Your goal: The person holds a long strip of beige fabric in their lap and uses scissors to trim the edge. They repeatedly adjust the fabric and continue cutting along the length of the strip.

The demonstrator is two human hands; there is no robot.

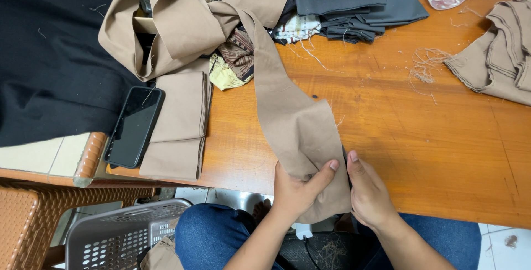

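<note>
Single head-worn view, aimed steeply down from above the seated person; orange wooden table (420, 154) is seen close, with lap and floor caught at the bottom edge.

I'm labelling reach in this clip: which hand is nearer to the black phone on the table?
Left. The left hand grips the tan fabric strip at the table's near edge, on the side toward the black phone. The right hand holds the strip's far edge, farther away.
</note>
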